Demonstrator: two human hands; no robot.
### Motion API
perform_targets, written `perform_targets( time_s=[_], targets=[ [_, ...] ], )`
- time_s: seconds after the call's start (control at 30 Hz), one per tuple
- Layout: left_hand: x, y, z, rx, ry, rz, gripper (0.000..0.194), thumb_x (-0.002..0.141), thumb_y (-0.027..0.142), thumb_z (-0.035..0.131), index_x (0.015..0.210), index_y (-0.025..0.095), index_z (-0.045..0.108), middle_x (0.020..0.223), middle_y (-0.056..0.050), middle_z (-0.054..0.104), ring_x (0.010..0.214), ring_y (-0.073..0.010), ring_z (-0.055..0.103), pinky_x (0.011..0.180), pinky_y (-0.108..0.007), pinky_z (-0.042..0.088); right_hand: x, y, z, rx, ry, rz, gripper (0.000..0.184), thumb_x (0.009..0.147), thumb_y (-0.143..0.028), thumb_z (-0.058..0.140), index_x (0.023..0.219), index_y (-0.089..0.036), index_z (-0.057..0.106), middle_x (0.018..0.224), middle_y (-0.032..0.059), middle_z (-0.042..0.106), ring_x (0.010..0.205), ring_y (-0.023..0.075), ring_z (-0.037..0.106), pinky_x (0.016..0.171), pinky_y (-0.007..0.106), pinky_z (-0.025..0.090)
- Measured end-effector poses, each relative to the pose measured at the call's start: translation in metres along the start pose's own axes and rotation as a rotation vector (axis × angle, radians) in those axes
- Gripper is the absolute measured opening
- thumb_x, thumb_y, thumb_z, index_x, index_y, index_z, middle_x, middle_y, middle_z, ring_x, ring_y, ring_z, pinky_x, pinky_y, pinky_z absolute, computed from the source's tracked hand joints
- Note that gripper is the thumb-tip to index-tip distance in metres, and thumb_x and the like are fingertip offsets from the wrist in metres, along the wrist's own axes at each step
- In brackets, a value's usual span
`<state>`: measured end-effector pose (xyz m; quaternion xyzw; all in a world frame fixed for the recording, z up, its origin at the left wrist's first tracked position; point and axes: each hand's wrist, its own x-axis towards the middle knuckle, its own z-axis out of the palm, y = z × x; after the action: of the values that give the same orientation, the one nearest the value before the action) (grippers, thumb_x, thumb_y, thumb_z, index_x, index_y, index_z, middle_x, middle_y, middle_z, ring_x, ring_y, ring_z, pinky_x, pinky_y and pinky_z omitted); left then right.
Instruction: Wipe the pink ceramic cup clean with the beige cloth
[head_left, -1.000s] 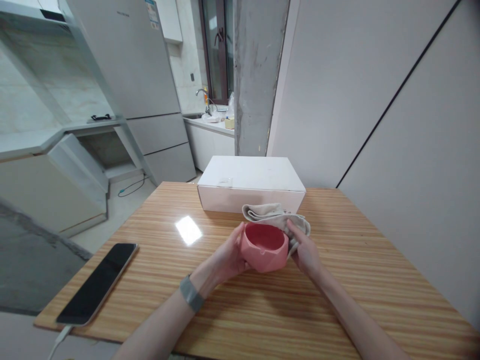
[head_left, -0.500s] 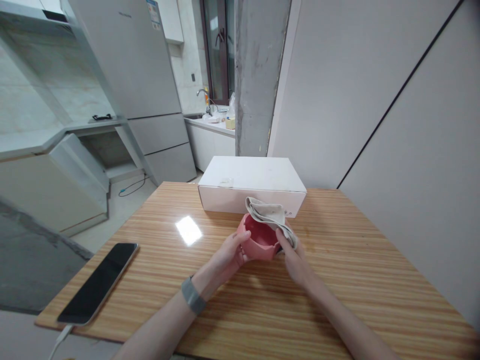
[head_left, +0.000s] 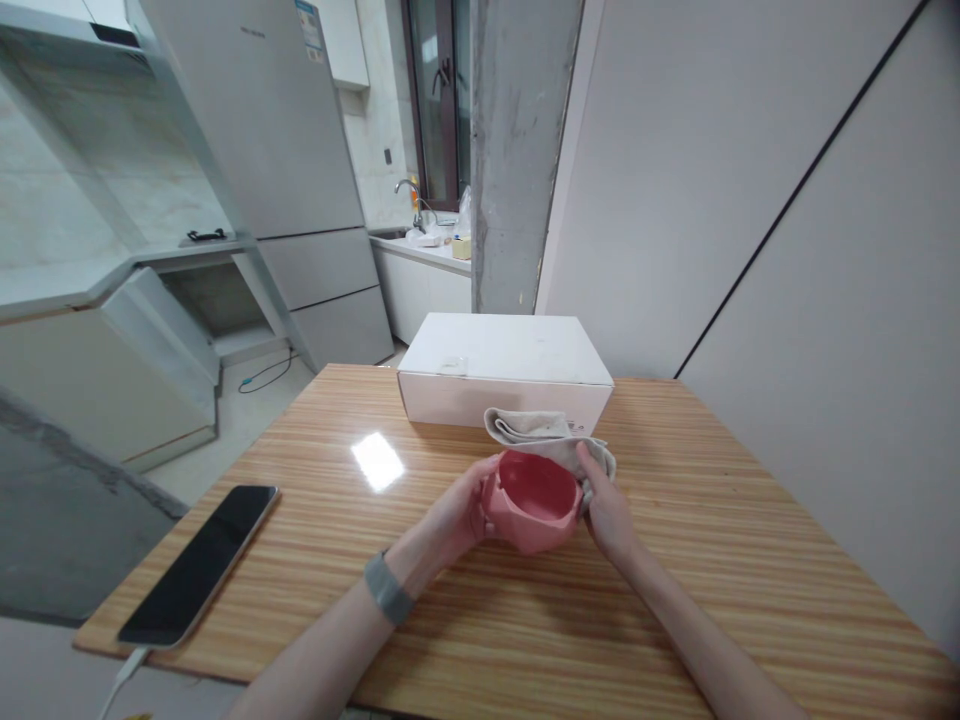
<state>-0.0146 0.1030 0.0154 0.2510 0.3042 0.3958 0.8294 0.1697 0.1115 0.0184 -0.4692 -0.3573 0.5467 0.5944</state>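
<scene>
Nearest, a dark-screened phone (head_left: 199, 567) by the desk's (head_left: 780, 570) left front corner, white cable (head_left: 124, 672) at its end. Left hand (head_left: 461, 515), gray band (head_left: 388, 588) on wrist, clamped on the left side of a faceted pink bowl (head_left: 529, 528), mid-desk. Right hand (head_left: 609, 515) clamped on a folded gray cloth (head_left: 536, 428) at the bowl's right rim. White box (head_left: 506, 350) toward the desk's far edge; small front print (head_left: 576, 426) illegible. Beyond: fridge (head_left: 255, 130), lettering (head_left: 253, 32) and blue-topped label (head_left: 309, 32) unreadable.
</scene>
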Motion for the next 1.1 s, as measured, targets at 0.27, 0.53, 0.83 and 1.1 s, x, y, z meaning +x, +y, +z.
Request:
perform_targets(
  time_s=[0.27, 0.53, 0.83, 1.1],
  targets=[
    [-0.002, 0.001, 0.006, -0.076, -0.015, 0.180, 0.040, 0.086, 0.028, 0.060, 0.125, 0.019, 0.060, 0.125, -0.009, 0.065, 0.109, -0.0212, 0.064, 0.083, -0.028, 0.055, -0.004, 0.007, 0.012, 0.041, -0.013, -0.044, 0.042, 0.073, -0.055, 0.072, 0.098, -0.021, 0.073, 0.106, 0.0022, 0.076, 0.113, 0.0237, 0.063, 0.106, 0.037, 0.041],
    [-0.008, 0.009, 0.005, 0.005, -0.010, -0.050, 0.043, 0.087, 0.048, 0.053, 0.106, 0.013, 0.068, 0.087, -0.009, 0.074, 0.070, -0.0177, 0.069, 0.060, -0.026, 0.055, 0.000, 0.007, 0.003, 0.088, -0.009, -0.006, 0.029, 0.071, -0.050, 0.074, 0.084, -0.023, 0.074, 0.082, -0.0003, 0.078, 0.097, 0.0260, 0.070, 0.094, 0.037, 0.052],
    [0.000, 0.000, -0.002, 0.032, 0.018, 0.009, 0.037, 0.087, 0.040, 0.055, 0.109, 0.013, 0.067, 0.092, -0.010, 0.074, 0.068, -0.0190, 0.068, 0.054, -0.030, 0.058, 0.003, 0.002, 0.004, 0.096, -0.057, 0.068, 0.033, 0.073, -0.052, 0.070, 0.087, -0.023, 0.075, 0.079, 0.0017, 0.077, 0.096, 0.0281, 0.070, 0.095, 0.040, 0.051],
    [-0.003, 0.003, 0.006, -0.061, -0.038, 0.204, 0.042, 0.086, 0.028, 0.055, 0.125, 0.013, 0.058, 0.126, -0.014, 0.063, 0.113, -0.0259, 0.062, 0.089, -0.036, 0.054, -0.009, -0.001, 0.015, -0.089, 0.004, -0.098, 0.039, 0.070, -0.057, 0.071, 0.092, -0.025, 0.075, 0.102, 0.0017, 0.076, 0.111, 0.0282, 0.062, 0.108, 0.042, 0.038]
  ],
)
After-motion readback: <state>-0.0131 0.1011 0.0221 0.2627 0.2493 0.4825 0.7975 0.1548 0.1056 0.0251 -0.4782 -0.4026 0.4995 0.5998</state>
